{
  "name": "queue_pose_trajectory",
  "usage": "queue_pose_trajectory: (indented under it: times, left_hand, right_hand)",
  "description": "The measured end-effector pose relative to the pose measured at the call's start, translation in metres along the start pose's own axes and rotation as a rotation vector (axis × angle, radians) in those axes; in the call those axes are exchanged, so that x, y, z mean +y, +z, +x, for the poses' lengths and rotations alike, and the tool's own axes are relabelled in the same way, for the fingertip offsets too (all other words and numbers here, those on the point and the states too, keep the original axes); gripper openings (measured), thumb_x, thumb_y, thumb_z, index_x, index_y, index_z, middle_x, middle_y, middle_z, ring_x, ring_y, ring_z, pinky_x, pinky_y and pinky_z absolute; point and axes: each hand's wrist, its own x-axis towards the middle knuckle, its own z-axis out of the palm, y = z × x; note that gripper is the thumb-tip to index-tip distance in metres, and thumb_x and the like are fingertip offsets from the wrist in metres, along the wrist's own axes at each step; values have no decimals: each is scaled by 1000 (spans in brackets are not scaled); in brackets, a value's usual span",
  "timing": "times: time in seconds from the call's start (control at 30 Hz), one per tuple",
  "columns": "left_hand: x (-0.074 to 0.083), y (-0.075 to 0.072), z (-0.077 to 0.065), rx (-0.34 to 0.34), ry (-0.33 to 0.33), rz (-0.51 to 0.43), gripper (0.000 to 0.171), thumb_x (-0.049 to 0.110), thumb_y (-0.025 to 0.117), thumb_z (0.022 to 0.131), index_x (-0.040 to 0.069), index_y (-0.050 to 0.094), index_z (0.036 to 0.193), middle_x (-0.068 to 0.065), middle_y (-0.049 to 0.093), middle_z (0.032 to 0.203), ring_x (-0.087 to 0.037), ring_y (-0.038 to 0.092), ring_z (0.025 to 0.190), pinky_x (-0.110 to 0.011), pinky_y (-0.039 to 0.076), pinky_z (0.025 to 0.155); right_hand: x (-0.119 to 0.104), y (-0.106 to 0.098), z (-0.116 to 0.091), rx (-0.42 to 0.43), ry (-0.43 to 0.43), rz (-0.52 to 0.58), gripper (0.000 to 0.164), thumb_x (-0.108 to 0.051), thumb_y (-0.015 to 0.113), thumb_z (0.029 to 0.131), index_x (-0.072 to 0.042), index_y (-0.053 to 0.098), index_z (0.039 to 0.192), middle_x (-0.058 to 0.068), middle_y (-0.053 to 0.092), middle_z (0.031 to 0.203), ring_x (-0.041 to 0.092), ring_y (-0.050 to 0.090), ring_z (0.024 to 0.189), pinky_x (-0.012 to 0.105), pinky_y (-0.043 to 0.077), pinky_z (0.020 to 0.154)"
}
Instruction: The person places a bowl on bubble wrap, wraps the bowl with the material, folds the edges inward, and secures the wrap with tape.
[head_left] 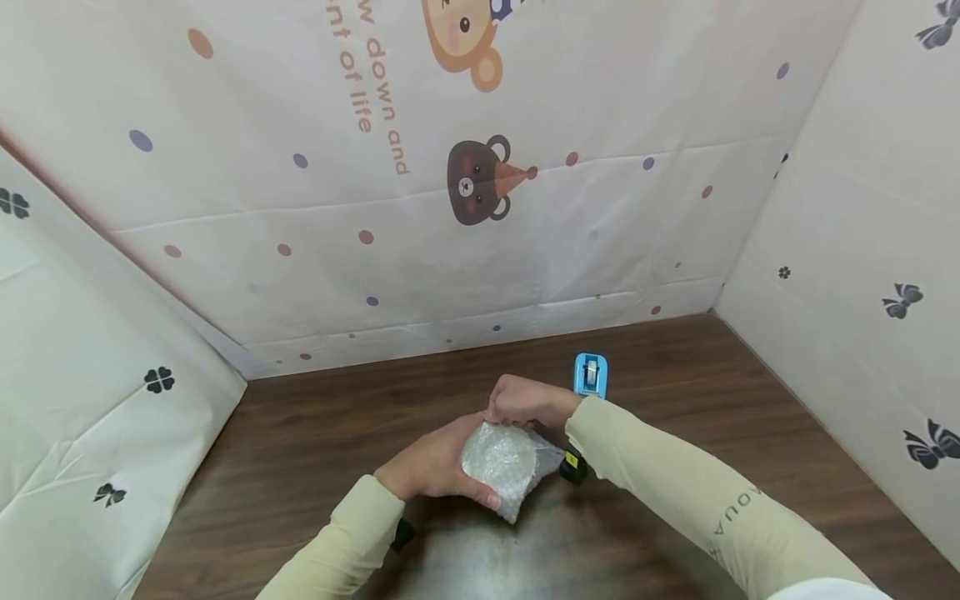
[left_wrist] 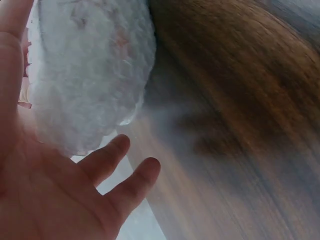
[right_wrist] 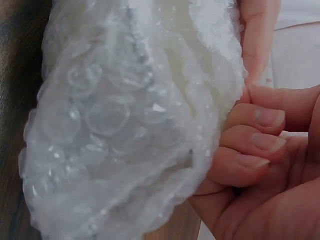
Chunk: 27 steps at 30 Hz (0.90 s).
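Observation:
A bundle in clear bubble wrap (head_left: pixel 500 462) is held over the table between both hands, with something pale and round showing through its top. My left hand (head_left: pixel 442 462) grips it from the left, thumb along the near side. In the left wrist view, two fingers spread free of the bubble wrap (left_wrist: pixel 95 75). At the far edge of the bundle, my right hand (head_left: pixel 525 402) has its fingers curled and pinches the wrap. From the right wrist, the wrap's loose folded end (right_wrist: pixel 115 140) hangs beside the curled fingers (right_wrist: pixel 247 140).
A light blue tape dispenser (head_left: pixel 591 375) stands on the dark wooden table (head_left: pixel 337 425) just beyond the right wrist. A small black thing with a yellow label (head_left: pixel 573 462) shows below that wrist. Printed white cloth walls (head_left: pixel 420 275) enclose the table at the back and sides.

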Motion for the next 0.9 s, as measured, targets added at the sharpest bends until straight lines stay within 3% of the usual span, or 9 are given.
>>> queue_pose_trajectory:
  times: [0.17,0.33,0.43,0.5,0.67,0.77,0.9]
  left_hand:
    - [1,1,-1,-8,-61,13,121,63,90,71,19,27,165,-4,42,163,-20,51,139,-46,47,114]
    - [3,1,-1,3,-100,68,121,66,90,69,24,28,164,-8,22,172,-33,32,154,-57,44,115]
    - [4,1,0,18,-74,79,121,65,91,68,20,30,163,-8,24,172,-35,26,158,-58,39,119]
    - [4,1,1,26,-49,69,120,63,91,69,15,32,162,-8,33,168,-31,33,154,-55,40,120]
    - [3,2,3,27,-12,21,117,60,91,71,10,34,160,-5,50,155,-22,52,137,-46,47,113]
    - [2,3,3,21,-22,4,118,61,91,71,11,33,161,-6,48,158,-22,51,139,-46,46,115]
    - [1,4,1,10,-51,-27,120,61,91,72,12,29,163,-8,41,164,-23,49,143,-48,44,117]
  right_hand:
    - [0,1,-8,63,16,-35,47,-2,65,90,-16,44,50,-6,36,45,10,32,41,23,29,41]
    - [-3,4,-11,133,61,-97,45,0,67,85,-16,43,50,-5,34,44,11,31,39,24,29,40]
    - [-4,7,-10,176,95,-175,35,-7,72,87,-14,50,61,-4,39,50,12,36,43,25,31,42]
    - [-4,8,-11,200,89,-240,33,-12,76,89,-12,53,65,-3,41,53,12,38,47,25,32,44]
    - [4,8,-13,222,-37,-377,33,-22,80,92,-11,59,69,-1,49,58,13,47,55,26,40,53]
    - [13,8,-14,220,-131,-450,19,-25,79,94,-12,66,93,3,66,78,15,60,69,31,52,65]
    - [25,11,-13,219,-240,-558,27,-28,75,98,-18,67,121,5,76,112,14,68,89,37,60,82]
